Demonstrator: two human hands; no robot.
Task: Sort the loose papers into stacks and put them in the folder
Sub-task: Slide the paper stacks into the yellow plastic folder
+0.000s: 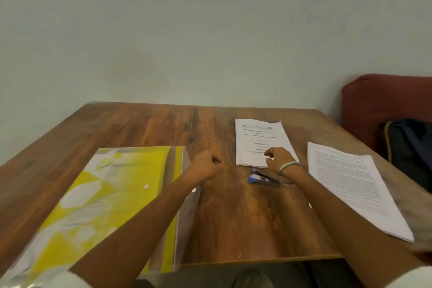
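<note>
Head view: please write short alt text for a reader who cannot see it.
Two hands reach over a wooden table: the right hand rests on a paper stack, the left hand is curled. A yellow folder, stapler and second stack lie nearby.

Bare forearms, white sleeve cuffs at both elbows, thin silver bangle [290, 166] on right wrist

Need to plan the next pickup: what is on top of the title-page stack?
The right hand lies over the near edge of the title-page stack, covering its lowest printed lines. The stapler lies beside it on the table, not on it.
</note>
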